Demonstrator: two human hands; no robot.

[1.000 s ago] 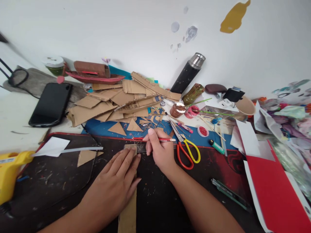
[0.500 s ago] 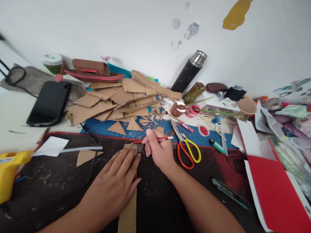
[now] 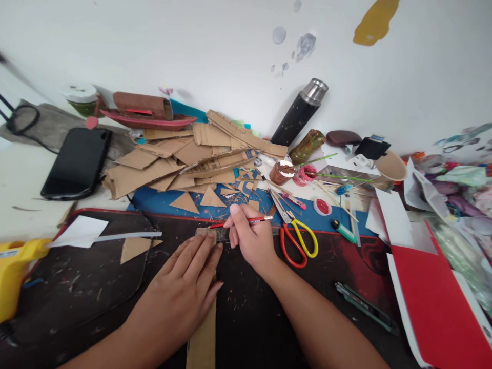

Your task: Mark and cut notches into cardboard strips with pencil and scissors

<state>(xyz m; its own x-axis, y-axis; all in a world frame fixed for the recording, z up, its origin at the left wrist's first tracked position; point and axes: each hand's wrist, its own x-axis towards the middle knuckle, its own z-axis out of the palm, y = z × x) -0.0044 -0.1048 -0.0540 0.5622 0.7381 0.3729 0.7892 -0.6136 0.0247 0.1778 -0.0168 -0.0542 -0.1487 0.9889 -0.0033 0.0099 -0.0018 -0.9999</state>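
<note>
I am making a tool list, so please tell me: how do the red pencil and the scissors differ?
The red pencil is gripped in the right hand, while the scissors lie unheld to its right. The pencil is one slim, straight stick; the scissors have metal blades and two looped handles. The pencil's barrel is mostly red; the scissors have one red handle and one yellow. Both show some red.

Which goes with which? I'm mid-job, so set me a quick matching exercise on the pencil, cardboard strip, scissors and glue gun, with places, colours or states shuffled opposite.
Column one:
1. Pencil
2. Cardboard strip
3. Scissors
4. Glue gun

Column two:
A. One red handle, one yellow
B. At the picture's left edge
C. Held in the right hand
D. Partly covered by the left hand

Pairs: 1-C, 2-D, 3-A, 4-B
</note>
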